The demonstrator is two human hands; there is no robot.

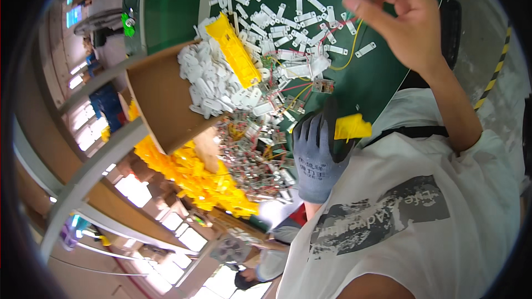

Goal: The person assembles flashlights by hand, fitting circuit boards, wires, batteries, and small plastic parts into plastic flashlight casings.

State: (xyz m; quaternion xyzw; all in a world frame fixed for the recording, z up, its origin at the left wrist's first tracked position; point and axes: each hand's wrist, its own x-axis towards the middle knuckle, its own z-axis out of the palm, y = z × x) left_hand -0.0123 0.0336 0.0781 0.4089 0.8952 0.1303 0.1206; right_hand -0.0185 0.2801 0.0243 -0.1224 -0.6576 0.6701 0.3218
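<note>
My left hand (316, 158) wears a grey glove and grips a small yellow plastic part (352, 127) at the green table's edge, just in front of my white shirt. My bare right hand (396, 14) hovers over scattered white flat plastic pieces (299, 16), its fingers curled toward a pinch beside a thin yellow wire (354, 41). Whether it holds anything is unclear. Between the hands lies a heap of small circuit boards with red and yellow wires (255, 149).
A long yellow plastic housing (235, 50) lies on a pile of white pieces (216, 86) by a cardboard box (158, 94). A heap of yellow parts (194, 180) lies beside it. The green table (177, 0) carries it all. Another person (266, 260) is below.
</note>
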